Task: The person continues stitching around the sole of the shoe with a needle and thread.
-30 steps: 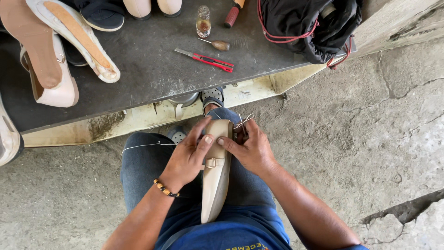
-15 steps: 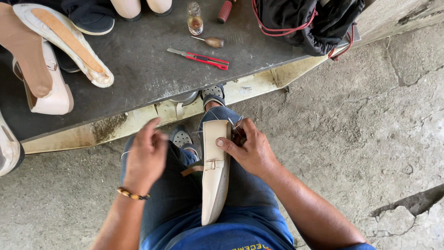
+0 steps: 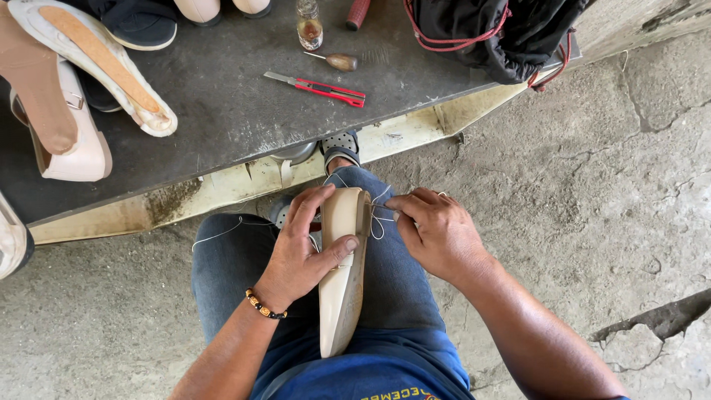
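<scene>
Two bare hands work on a beige flat shoe that lies lengthwise on the person's lap, its pale sole turned up and its far end pointing toward the tabletop. The left hand is wrapped around the shoe from the left side, fingers curled over the far end and thumb pressed across the sole, so it grips the shoe firmly; a beaded bracelet sits on that wrist. The right hand is just beside the shoe's right edge, its fingers pinched closed on a thin white thread that loops from the shoe's rim to the fingertips; whether a needle is in that pinch cannot be told. Another strand of thread trails off to the left over the jeans. On the dark tabletop beyond the knees lie a red-handled utility knife, a wooden-handled awl and a small glass bottle, well apart from the hands. To the left rest a cream sandal and a pale insole with a tan strip, and at the upper right a black bag with red cord. Cracked concrete floor lies to the right.
</scene>
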